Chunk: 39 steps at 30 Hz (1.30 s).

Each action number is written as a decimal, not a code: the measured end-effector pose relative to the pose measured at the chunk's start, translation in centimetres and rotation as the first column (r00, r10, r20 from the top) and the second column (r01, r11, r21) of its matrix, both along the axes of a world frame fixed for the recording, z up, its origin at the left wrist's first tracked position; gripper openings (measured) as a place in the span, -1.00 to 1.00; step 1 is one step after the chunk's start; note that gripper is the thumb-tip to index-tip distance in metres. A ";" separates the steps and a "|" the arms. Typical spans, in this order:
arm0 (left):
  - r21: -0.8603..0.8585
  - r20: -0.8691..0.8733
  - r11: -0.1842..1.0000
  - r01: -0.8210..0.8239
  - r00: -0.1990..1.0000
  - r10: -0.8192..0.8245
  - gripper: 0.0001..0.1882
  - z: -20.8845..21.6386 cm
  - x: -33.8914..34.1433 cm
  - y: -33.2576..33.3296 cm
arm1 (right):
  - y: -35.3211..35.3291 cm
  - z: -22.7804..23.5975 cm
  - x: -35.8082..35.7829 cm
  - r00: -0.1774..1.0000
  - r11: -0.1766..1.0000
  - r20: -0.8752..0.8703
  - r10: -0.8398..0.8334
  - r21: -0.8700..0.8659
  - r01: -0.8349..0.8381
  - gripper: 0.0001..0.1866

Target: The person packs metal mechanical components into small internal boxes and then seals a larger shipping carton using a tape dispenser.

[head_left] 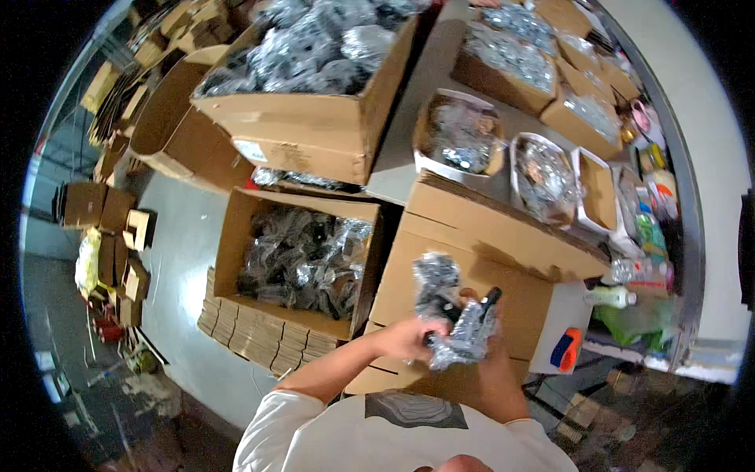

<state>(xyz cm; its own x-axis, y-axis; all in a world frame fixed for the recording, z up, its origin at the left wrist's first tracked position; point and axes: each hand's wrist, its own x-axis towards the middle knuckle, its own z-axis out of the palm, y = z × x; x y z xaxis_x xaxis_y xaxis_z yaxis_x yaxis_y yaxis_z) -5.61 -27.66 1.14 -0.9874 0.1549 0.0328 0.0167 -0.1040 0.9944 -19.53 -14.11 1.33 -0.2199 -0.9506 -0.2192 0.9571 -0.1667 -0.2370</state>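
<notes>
Just above a flat cardboard sheet (525,303) I hold black parts in crinkled clear plastic bags (465,340) in front of my body. My left hand (410,337) is closed on the bagged parts from the left. Up from that hand sticks another length of clear plastic wrap (437,275). My right hand (493,340) grips the bundle from the right, its fingers partly hidden behind the plastic. A dark, rod-like end points up beside it. The exact kind of the black parts cannot be made out.
To the left, an open carton (224,271) of bagged dark parts rests by stacked folded cardboard (255,338). A larger carton (291,130) of bags stands beyond. Small white boxes (422,161) line the table's far side. An orange-and-blue object (565,351) lies at right.
</notes>
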 end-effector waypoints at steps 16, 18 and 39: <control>-0.560 -0.127 0.698 -0.446 0.879 0.459 -0.66 -1.0 -5.5 6.9 | 19.6 -10.9 -4.2 0.305 0.244 -0.942 0.138 0.331 0.911 -0.60; -0.781 0.086 0.601 -0.169 0.924 0.373 -0.55 -1.4 -5.7 7.5 | 17.3 -5.5 -3.3 0.116 0.260 -0.885 0.451 0.254 0.932 -0.57; -0.725 -0.320 0.519 -0.452 0.889 0.327 -0.71 -0.8 -8.6 8.0 | 23.4 -3.0 -4.6 -0.105 0.616 -0.680 0.726 0.574 0.540 -0.54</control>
